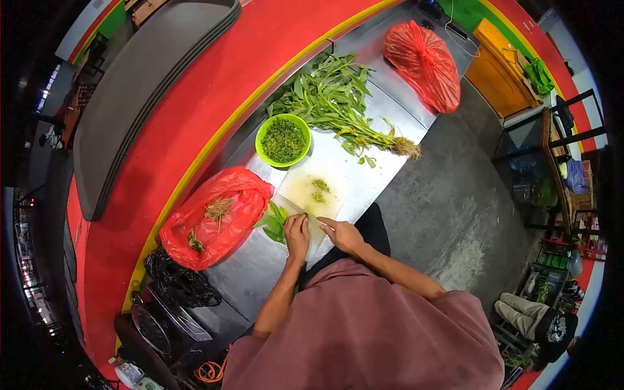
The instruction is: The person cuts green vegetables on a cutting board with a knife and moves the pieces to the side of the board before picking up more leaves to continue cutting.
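My left hand (297,235) is closed over a small bunch of green leaves (274,224), pressing it at the near edge of a pale cutting board (335,179). The leaf tips stick out to the left of it. In my right hand (344,236) is a knife (320,221), its blade pointing toward my left fingers and partly hard to make out. Small heaps of chopped greens (320,196) lie on the board. Just beyond stands a lime-green bowl (261,151) filled with chopped greens.
A large bunch of leafy stems with roots (331,97) lies at the back. An open red plastic bag (185,224) with root trimmings sits at left, a black bag (185,279) nearer me. A tied red bag (426,65) rests at far right. A red counter (156,130) borders the metal table.
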{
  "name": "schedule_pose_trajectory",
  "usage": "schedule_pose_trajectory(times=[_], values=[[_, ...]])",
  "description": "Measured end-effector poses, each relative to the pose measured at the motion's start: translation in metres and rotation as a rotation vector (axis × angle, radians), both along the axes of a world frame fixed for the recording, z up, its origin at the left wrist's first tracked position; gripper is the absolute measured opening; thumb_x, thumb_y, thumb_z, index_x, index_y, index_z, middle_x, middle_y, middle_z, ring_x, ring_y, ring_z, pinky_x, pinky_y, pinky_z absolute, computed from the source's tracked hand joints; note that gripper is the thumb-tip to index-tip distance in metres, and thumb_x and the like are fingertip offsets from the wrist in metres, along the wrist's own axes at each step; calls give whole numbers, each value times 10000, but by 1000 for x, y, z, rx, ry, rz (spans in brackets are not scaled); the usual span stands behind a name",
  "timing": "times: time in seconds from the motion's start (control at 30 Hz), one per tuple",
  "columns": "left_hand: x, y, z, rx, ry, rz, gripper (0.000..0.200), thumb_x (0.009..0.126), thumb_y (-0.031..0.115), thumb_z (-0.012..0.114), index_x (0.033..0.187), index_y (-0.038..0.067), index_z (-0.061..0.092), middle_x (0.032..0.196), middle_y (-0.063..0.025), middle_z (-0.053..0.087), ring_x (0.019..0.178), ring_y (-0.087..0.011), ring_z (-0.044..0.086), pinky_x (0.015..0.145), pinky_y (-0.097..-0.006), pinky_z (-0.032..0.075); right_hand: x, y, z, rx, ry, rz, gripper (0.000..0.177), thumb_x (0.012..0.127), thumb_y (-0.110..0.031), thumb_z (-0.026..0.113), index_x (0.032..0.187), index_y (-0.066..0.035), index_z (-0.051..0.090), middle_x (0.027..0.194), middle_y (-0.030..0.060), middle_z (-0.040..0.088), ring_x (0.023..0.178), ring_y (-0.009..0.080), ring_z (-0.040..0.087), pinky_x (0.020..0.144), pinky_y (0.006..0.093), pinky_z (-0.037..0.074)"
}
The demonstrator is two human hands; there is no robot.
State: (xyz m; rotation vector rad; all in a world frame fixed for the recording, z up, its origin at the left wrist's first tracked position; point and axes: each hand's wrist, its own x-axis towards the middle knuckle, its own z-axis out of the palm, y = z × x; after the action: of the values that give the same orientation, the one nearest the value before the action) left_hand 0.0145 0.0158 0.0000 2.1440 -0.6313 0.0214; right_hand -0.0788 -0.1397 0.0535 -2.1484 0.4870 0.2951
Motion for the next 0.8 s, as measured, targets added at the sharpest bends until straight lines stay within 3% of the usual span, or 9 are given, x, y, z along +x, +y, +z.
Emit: schedule_pose_trajectory(times=[0.27, 0.43, 0.6, 0.8], values=[[-3, 1, -1, 29, -44, -18, 134, 921, 20, 681, 1038, -17, 733, 968, -151, 666, 909, -329, 642, 830, -419, 506, 10, 3, -19, -84, -140, 40, 407, 1057, -401, 518, 1373, -170, 631, 891, 252, 722, 820, 454, 696, 741, 536, 544], [0, 1, 1, -37, 43, -4, 150, 930, 42, 674, 1066, 13, 730, 981, -138, 665, 943, -331, 630, 851, -431, 477, 10, 4, -14, -46, -64, 35, 405, 1061, -402, 508, 1378, -181, 628, 847, 247, 712, 796, 433, 696, 710, 540, 535], [-8, 0, 7, 61, -94, -22, 151, 921, 12, 674, 1058, -21, 731, 958, -157, 661, 895, -339, 638, 815, -428, 501, 5, 2, -16, -81, -74, 36, 412, 1056, -421, 511, 1382, -199, 628, 844, 243, 714, 792, 434, 699, 706, 546, 540], [-5, 3, -2, 36, -54, -17, 156, 915, 4, 683, 1061, -19, 731, 963, -156, 664, 907, -342, 637, 828, -425, 499, 8, 1, -8, -63, -58, 37, 405, 1054, -420, 514, 1365, -194, 641, 857, 254, 713, 787, 446, 693, 710, 538, 532]])
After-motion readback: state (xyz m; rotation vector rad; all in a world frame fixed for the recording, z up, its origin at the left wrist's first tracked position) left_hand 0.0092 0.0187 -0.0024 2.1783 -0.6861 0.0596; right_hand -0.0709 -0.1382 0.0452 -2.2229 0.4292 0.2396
